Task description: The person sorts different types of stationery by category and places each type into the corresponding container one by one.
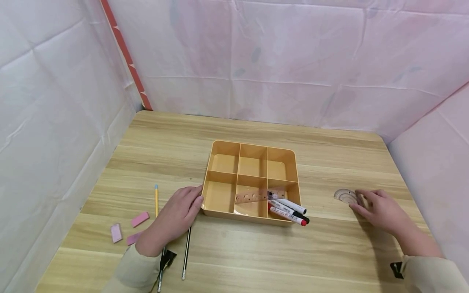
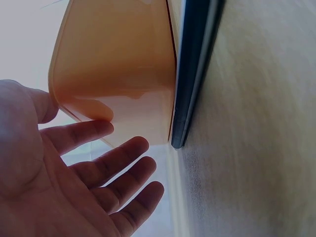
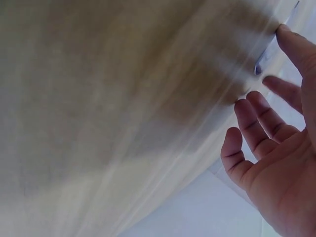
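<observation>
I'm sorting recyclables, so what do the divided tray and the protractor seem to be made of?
The divided tray: probably moulded plastic, fairly glossy, given its rounded corners and reflections.
The protractor: likely clear plastic, since the table shows through it; its finish is hard to judge.

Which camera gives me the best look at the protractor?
The head view: it looks down on the protractor, most of its curve showing, the right hand touching one end. The right wrist view shows just a thin slanted edge; the left wrist view, none.

You touch a clear plastic piece (image 3: 271, 53) with your right grip (image 3: 282, 158), toward the worktop (image 3: 98, 118) edge, fingers bent.
</observation>
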A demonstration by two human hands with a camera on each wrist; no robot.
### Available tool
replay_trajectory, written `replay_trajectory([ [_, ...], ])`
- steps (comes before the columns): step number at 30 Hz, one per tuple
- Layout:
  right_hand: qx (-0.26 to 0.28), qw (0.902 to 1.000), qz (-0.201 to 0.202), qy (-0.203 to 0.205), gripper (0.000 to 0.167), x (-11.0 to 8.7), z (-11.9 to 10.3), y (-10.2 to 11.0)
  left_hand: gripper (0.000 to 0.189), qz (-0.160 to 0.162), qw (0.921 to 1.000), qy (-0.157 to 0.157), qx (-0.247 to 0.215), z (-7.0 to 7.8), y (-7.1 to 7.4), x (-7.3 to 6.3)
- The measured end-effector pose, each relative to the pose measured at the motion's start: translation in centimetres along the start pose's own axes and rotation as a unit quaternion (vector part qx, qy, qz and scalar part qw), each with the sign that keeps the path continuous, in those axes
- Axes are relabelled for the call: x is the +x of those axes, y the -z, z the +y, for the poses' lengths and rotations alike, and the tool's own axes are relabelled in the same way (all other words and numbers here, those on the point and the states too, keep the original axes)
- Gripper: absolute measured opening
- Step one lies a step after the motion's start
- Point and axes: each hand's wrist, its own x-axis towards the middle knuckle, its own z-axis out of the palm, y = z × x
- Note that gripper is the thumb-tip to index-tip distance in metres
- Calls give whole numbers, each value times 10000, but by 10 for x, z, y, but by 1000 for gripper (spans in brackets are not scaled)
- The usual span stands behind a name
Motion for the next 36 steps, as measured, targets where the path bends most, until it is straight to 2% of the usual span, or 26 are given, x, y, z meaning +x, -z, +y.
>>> replay_trajectory([
  [3,14,9999,4,116,45,1,0,1,44,-12,10000,8,-7,0,0,0],
  [8,-7,9990,266,347,35,5,-1,2,45,-35,10000,27,-16,0,1,-1],
  [11,-31,9990,280,351,33,9,0,3,46,-62,10000,69,-26,0,2,-1],
  [18,74,9998,-192,-14,37,15,-1,7,45,6,10000,-8,-26,-1,0,-1],
  [22,55,9996,-254,-109,39,18,-2,7,45,9,10000,3,-33,-1,-1,-1],
  [27,52,9998,-146,-126,40,18,-2,5,44,1,10000,-4,-25,-1,0,-1],
  [31,120,9993,-121,-320,43,15,-1,3,44,-25,10000,1,-23,-1,0,0],
  [36,376,9970,-309,-596,45,14,-2,7,45,-58,10000,48,-36,-1,0,0],
])
